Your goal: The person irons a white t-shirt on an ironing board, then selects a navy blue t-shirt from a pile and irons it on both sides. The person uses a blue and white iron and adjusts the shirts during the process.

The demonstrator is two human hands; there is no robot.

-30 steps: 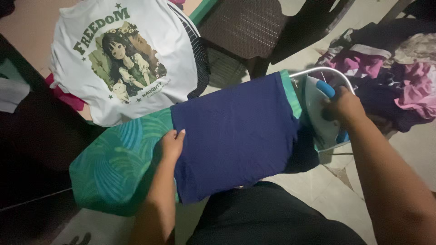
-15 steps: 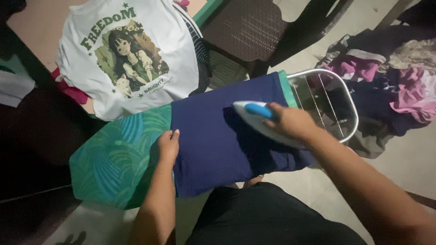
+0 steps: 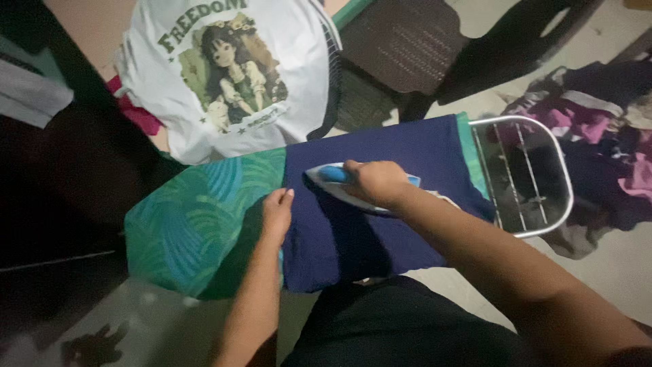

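Iron [image 3: 353, 189] half hidden under right hand [image 3: 375, 182]: only pale nose, blue handle end and strip of soleplate visible, rear end and any cord not made out. Handle clenched in that hand. Nose pointed toward left of view, long axis along length of ironing board [image 3: 204, 224], sole flat on navy cloth [image 3: 407, 153]. Iron set near left edge of cloth, in its far half.

Left hand [image 3: 277, 211] laid flat, fingers loose and gripping nothing, pressed on near left edge of navy cloth where it met green leaf-patterned cover. Near edge of cloth draped over board's side and lost in shadow above dark lap; folds or seams there not readable.

White printed shirt [image 3: 231, 75] hung past far side of board, its top cropped by frame edge. Red fabric [image 3: 132, 112] peeping from beneath it, mostly covered. Wire iron rest [image 3: 533, 177] at right end of board, bare. Beyond it, heap of purple and dark clothes [image 3: 598, 129] on floor, cut off at right edge, single pieces not distinguishable. Dark chair [image 3: 407, 41] behind board, partly cropped.

Open green cover left of hands up to rounded end; bare stretch of navy cloth between iron and wire rest.
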